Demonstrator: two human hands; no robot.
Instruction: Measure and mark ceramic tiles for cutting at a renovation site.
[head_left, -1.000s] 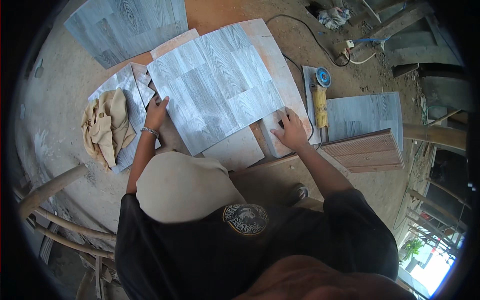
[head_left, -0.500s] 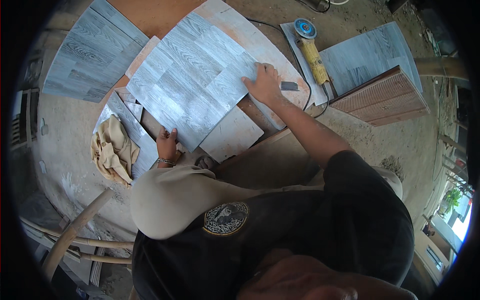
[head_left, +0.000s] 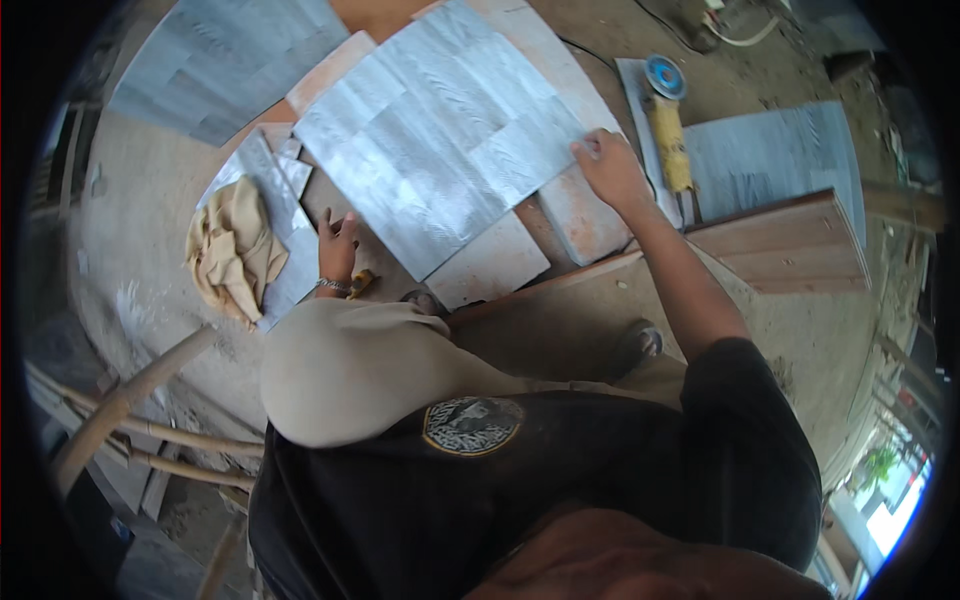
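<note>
A grey wood-pattern tile (head_left: pixel 440 130) lies at a slant over other slabs in front of me. My right hand (head_left: pixel 614 172) is at its right corner, fingers curled and thumb at the edge, closed on it. My left hand (head_left: pixel 338 247) is near the tile's lower left edge, apart from it, with fingers spread and nothing in them. Under the tile, a pale slab (head_left: pixel 490 268) juts out toward me. Beside my left wrist is a small yellow object (head_left: pixel 362 283), too small to name.
An angle grinder (head_left: pixel 668 135) with a yellow body and blue disc rests at the right. A tan cloth (head_left: pixel 235 250) lies over a cut tile piece at left. More grey tiles (head_left: pixel 225 75) stand far left, others (head_left: pixel 775 155) right, beside a tilted brown-backed tile (head_left: pixel 785 245).
The view has shifted and turned slightly. The tile has slid a little to the right, and my right hand's fingers have curled at its corner. My left hand has come away from its edge.
</note>
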